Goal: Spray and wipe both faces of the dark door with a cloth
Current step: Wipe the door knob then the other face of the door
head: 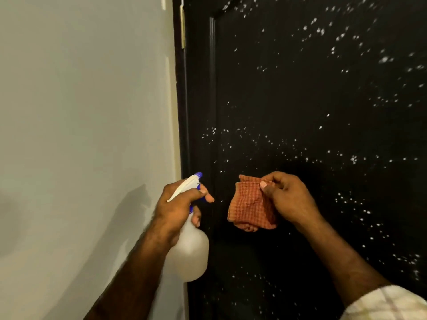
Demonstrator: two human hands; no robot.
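in front of you, the dark door [300, 100] fills the right of the view, its face speckled with white spray droplets [353, 159] from top to bottom. your left hand [178, 204] has its grip closed around the neck of the spray bottle [188, 250], one finger out near the trigger and the blue nozzle pointed at the door's hinge side. your right hand [284, 199] pinches the folded orange cloth [250, 204] between thumb and fingers, just off the door as far as can be judged. this face looks wet enough, so the wiping seems due: lower the bottle clear, flatten the cloth under your palm rather than pinching a corner, and work from the top down in overlapping passes so drips get caught. take in the panel groove beside the hinge [183, 28]. count: one door, one bottle, one cloth, one hinge showing. the pale wall [80, 112] stands to the left.
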